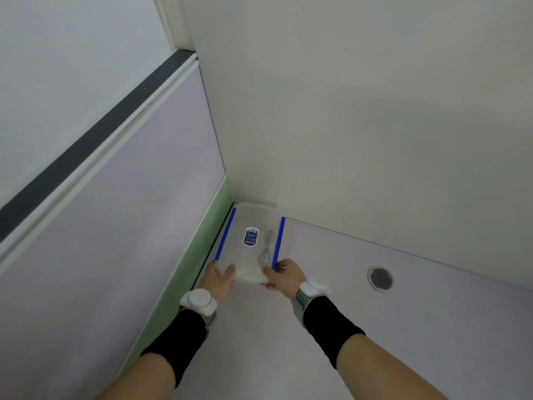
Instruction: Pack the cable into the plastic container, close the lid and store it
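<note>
A clear plastic container (248, 255) with its lid on and blue clips along both long sides lies in the far corner of the desk, against the white wall and the left partition. A dark oval sticker (250, 236) sits on the lid. The pale cable (266, 245) shows faintly through the lid on the right side. My left hand (220, 274) grips the near left corner of the container. My right hand (284, 274) grips the near right corner, fingers by the blue clip.
The pale desk top (346, 313) has a round grey cable grommet (380, 279) to the right. A green-edged partition (184, 284) borders the desk on the left, and a white wall (375, 140) closes the back.
</note>
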`<state>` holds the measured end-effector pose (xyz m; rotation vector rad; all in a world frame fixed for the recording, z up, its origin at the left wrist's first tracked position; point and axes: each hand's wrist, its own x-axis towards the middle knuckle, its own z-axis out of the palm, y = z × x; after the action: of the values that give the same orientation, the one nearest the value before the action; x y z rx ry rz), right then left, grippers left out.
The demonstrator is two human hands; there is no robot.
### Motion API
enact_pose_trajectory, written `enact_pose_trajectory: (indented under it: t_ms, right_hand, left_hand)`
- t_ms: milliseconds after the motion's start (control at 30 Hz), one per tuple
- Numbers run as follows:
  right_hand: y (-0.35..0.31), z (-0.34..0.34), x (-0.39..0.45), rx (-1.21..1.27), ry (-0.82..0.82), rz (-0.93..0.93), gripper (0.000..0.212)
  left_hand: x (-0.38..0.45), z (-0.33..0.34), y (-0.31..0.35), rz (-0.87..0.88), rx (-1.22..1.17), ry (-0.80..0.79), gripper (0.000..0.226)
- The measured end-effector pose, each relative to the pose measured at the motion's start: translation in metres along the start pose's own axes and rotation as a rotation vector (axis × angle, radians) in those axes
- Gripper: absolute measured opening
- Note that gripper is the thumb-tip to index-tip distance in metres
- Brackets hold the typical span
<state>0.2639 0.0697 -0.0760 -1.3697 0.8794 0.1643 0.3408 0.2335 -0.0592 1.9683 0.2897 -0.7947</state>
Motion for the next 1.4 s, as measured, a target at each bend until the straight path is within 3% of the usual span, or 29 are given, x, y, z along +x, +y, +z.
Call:
enact_pose_trajectory:
  t_ms: [333,667,867,1133,1300,1400]
  right_hand:
    - [-0.009,0.034,0.02,0.019,0.015,0.006,0.035]
    - [-0.011,0.038,0.022,-0.039,-0.014,0.017,0.034]
    - [-0.014,0.043,0.015,-0.025,-0.057,-0.003,0.062]
    - [-0.021,0.043,0.008,-0.061,-0.089,-0.008,0.07]
    - [-0.023,0.038,0.001,-0.081,-0.132,0.039,0.092]
    - [-0.023,0.028,-0.014,-0.09,-0.124,0.065,0.094]
  left_hand:
    - [0.016,-0.011,0.005,0.007,0.047,0.085,0.03]
    - [0.018,-0.016,0.002,0.024,0.057,0.029,0.046]
    - [0.015,-0.014,0.003,-0.005,0.005,0.04,0.042]
    - [0.004,-0.019,0.003,-0.007,0.042,0.003,0.046]
    - [-0.004,-0.018,0.006,-0.006,0.035,0.002,0.045]
    - [-0.013,-0.018,0.007,-0.002,0.07,0.011,0.045]
